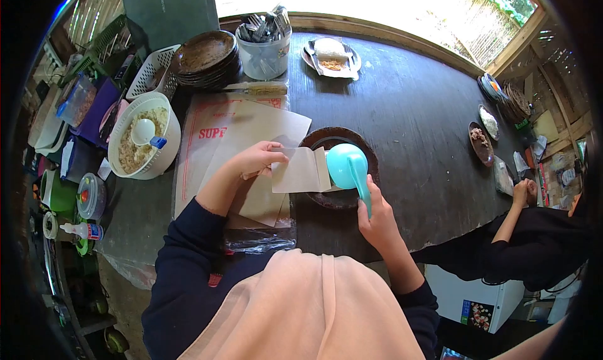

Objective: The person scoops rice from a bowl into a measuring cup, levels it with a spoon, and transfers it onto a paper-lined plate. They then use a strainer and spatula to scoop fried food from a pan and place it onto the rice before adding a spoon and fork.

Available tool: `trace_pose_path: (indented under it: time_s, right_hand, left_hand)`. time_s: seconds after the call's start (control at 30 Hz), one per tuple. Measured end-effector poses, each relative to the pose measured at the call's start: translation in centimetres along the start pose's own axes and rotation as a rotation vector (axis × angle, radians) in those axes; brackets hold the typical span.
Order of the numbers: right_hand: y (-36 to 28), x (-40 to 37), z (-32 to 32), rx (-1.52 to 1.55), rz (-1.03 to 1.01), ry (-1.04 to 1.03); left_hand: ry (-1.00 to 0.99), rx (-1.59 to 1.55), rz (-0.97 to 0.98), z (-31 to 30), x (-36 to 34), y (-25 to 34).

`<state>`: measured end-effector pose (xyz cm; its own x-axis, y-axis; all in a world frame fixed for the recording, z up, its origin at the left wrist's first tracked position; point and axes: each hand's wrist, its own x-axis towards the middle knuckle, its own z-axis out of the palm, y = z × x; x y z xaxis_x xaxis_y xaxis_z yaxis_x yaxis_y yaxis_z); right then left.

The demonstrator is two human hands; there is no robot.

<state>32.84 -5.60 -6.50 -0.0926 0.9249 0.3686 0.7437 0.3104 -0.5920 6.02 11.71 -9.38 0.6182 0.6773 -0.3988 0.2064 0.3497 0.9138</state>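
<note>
My left hand [260,159] pinches the left edge of a sheet of brown paper [300,170], which reaches over a round dark plate [333,201]. In my right hand [379,218] is the handle of a turquoise scoop [347,165]. Its rounded back faces up over the plate, against the right end of the paper. Whatever lies beneath the scoop is hidden. More sheets of brown paper [242,134] lie stacked under and beyond my left hand.
At the left are a white tub of rice [115,147] with a white scoop, stacked brown plates [204,53] and a cutlery bucket [264,58]. A served plate [357,63] stands at the back. Another person [534,240] is at the right, near small dishes [481,145].
</note>
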Motion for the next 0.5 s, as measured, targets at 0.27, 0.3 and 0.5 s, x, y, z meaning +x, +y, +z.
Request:
trace_pose_path:
  time_s: [0.27,0.3,0.5]
  right_hand:
    - [-0.1,0.6,-0.2,-0.080,0.031,-0.071]
    - [-0.2,0.8,-0.3,-0.103,0.031,-0.089]
    - [0.0,1.2,-0.6,-0.170,0.022,-0.131]
  left_hand:
    - [-0.023,-0.033,0.004,-0.5,0.7,-1.0]
    - [-0.022,-0.031,0.006,-0.4,0.6,-0.8]
    - [0.035,-0.007,-0.090,0.4,-1.0,1.3]
